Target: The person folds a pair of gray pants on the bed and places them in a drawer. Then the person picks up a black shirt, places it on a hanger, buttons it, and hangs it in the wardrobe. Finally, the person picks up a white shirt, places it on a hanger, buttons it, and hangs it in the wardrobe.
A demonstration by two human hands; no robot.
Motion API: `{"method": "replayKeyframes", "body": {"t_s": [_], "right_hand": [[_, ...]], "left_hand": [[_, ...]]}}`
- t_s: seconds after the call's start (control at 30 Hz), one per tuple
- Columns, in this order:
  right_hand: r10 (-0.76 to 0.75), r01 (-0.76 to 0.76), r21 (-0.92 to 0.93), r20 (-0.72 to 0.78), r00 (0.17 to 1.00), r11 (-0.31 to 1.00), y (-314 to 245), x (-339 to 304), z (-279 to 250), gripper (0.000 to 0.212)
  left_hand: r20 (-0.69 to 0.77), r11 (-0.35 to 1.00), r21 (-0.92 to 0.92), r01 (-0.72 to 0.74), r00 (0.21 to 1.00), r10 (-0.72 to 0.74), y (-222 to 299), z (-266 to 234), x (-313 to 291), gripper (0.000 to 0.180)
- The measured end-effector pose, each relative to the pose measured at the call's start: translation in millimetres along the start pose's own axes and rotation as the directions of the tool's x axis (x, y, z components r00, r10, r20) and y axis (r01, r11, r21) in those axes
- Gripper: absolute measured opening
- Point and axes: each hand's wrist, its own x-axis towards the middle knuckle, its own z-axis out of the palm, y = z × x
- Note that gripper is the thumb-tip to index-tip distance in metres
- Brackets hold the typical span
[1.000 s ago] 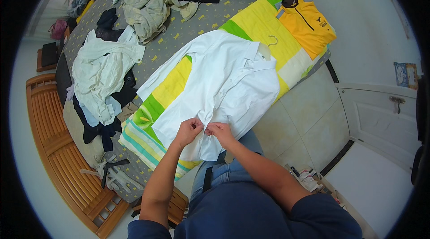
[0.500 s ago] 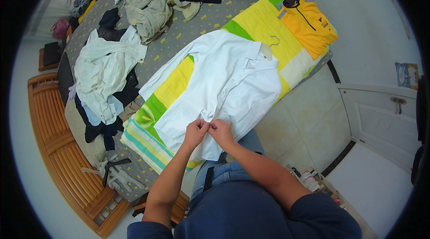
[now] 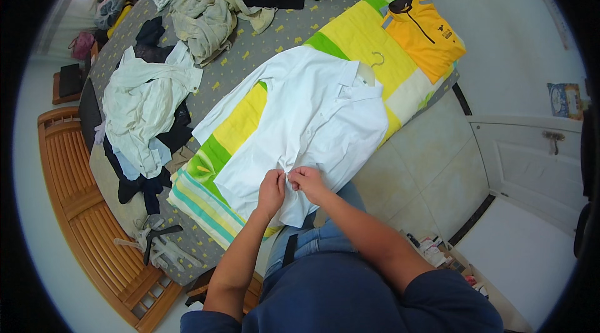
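Hands unmoved since half a second ago: left hand (image 3: 272, 184) and right hand (image 3: 306, 181) touching at lower centre, both pinching white shirt (image 3: 312, 117) near its hem. Spread flat on striped blanket (image 3: 365, 33). Beyond, upper right, yellow polo (image 3: 431, 27).

— How many shirts lie flat?
— Two: one white shirt (image 3: 312, 120), one orange shirt (image 3: 425, 27).
— Hangers?
— One hanger (image 3: 375, 58).
— Hands on the cloth?
— Two: left hand (image 3: 272, 186), right hand (image 3: 307, 182).
— Blankets?
— One striped blanket (image 3: 369, 33).
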Motion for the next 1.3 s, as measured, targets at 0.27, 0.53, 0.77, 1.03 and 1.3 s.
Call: {"method": "replayKeyframes", "body": {"t_s": [0.27, 0.53, 0.77, 1.03, 1.3], "right_hand": [[0.304, -0.296, 0.098, -0.080, 0.949, 0.950, 21, -2, -12, 0.014], [-0.271, -0.050, -0.843, -0.228, 0.935, 0.536, 34, -21, 8, 0.043], [-0.255, -0.126, -0.890, -0.257, 0.932, 0.437, 55, -15, 12, 0.039], [-0.176, -0.012, -0.860, -0.118, 0.977, 0.511, 57, -29, -20, 0.030], [0.201, -0.060, -0.724, 0.110, 0.973, 0.687, 67, -20, -37, 0.026]], "left_hand": [[0.247, 0.988, -0.017, 0.154, 0.958, -0.145, -6, -3, -29, 0.025], [0.242, 0.952, 0.069, 0.299, 0.920, -0.307, -66, 6, -68, 0.031], [0.192, 0.945, 0.302, 0.129, 0.962, -0.192, -73, 0, -32, 0.025], [0.156, 0.973, 0.209, 0.095, 0.979, -0.129, -81, 7, -31, 0.011], [0.218, 0.966, 0.075, 0.249, 0.941, -0.260, -58, -25, -49, 0.007]]}}
